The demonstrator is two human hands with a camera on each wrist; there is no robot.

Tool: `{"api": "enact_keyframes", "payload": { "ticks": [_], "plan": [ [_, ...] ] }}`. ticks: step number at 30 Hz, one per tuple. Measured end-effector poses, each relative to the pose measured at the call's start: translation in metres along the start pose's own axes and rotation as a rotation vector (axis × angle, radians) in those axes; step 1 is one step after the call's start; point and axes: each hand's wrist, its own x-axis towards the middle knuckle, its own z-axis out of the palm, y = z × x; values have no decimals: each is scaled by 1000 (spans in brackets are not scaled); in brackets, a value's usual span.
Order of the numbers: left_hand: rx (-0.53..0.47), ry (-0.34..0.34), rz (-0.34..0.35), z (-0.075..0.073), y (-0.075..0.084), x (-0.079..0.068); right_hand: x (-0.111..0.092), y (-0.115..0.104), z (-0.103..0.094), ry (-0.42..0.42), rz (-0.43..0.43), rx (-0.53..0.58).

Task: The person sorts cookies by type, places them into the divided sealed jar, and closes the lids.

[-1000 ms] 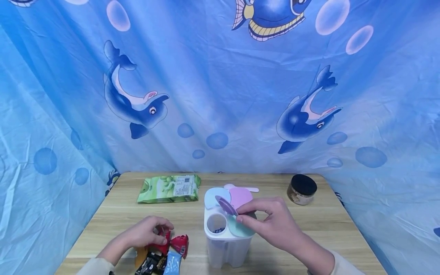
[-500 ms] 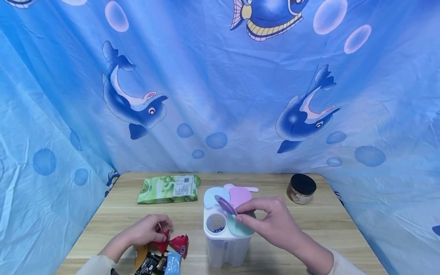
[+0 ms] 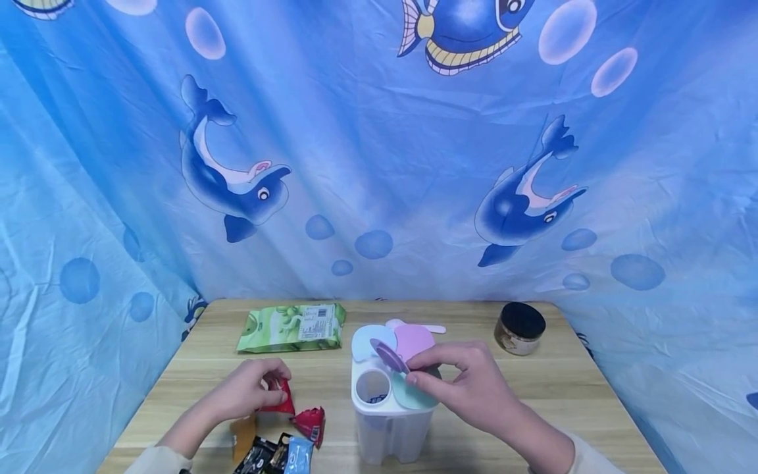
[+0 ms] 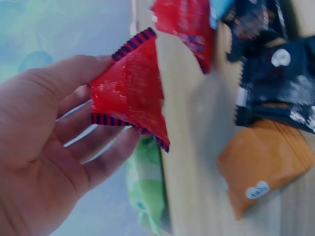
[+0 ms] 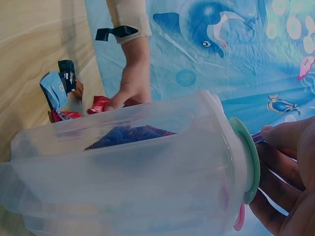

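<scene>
My left hand (image 3: 251, 393) pinches a red triangular wrapped packet (image 4: 129, 88) between thumb and fingers, lifted off the table in the left wrist view. A second red packet (image 3: 310, 423) lies close by, with black packets (image 4: 278, 81), an orange packet (image 4: 263, 160) and a light blue packet (image 3: 299, 454). My right hand (image 3: 474, 388) holds the purple lid (image 3: 387, 355) tilted up between thumb and fingers. Under it, the translucent container (image 3: 391, 434) shows one round opening, while its light blue, pink and green lids lie flat. A dark blue packet (image 5: 128, 136) shows through the container's wall.
A green printed bag (image 3: 293, 327) lies at the table's back left. Behind the container is a pale pink spoon (image 3: 437, 328). A jar with a black lid (image 3: 521, 326) stands at the back right. A blue dolphin-print curtain (image 3: 379, 164) surrounds the table.
My left hand has drawn a red packet up and back, away from the pile of packets. My right hand still keeps the purple lid raised in the same place.
</scene>
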Motion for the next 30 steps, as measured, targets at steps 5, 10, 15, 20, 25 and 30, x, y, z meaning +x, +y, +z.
{"api": "enact_keyframes", "payload": {
  "ticks": [5,10,15,20,25,30],
  "plan": [
    [-50,133,15,-4,26,-3,-1,1,0,-6,7,1],
    [-111,322,80,-6,61,-8,-2,3,0,-7,-12,4],
    [-151,439,168,-8,98,-13,-1,4,0,-7,-11,11],
    [-223,502,295,-6,132,-20,1,3,0,4,-19,5],
    [-272,515,364,0,158,-26,2,1,1,14,-20,3],
    [-346,484,362,4,175,-23,2,-2,1,21,-11,-7]
  ]
}}
